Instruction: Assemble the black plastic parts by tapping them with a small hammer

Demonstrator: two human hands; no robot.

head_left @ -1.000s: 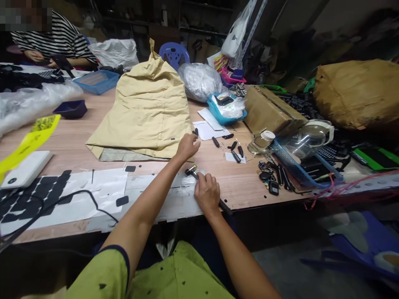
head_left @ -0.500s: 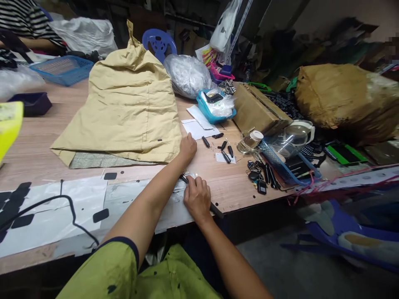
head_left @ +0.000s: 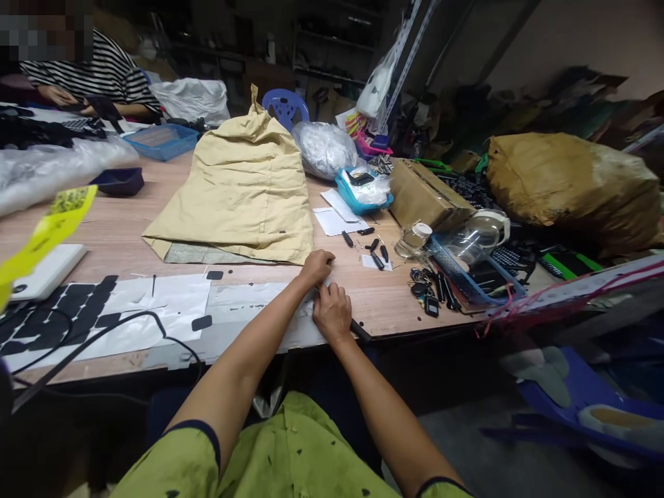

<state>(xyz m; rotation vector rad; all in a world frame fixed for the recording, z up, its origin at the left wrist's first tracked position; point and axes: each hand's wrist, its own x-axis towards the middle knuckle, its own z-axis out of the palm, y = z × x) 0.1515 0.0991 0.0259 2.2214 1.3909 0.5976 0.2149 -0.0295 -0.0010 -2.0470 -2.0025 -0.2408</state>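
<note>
Head view: two hands, left point(head_left: 316, 265), right point(head_left: 332, 312), gripping one tool point(head_left: 359, 331).

Dim workshop, light from overhead.
Tabletop lit evenly; background shelves dark; wide-angle stretch and blur at edges.

Beige cloth bag point(head_left: 243, 187); blue basket point(head_left: 160, 140); cardboard box point(head_left: 422, 194); glass jar point(head_left: 413, 240)

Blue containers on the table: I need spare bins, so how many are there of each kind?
Blue mesh baskets: 2
Light blue tray: 1
Dark navy tray: 1
Total: 4
</note>
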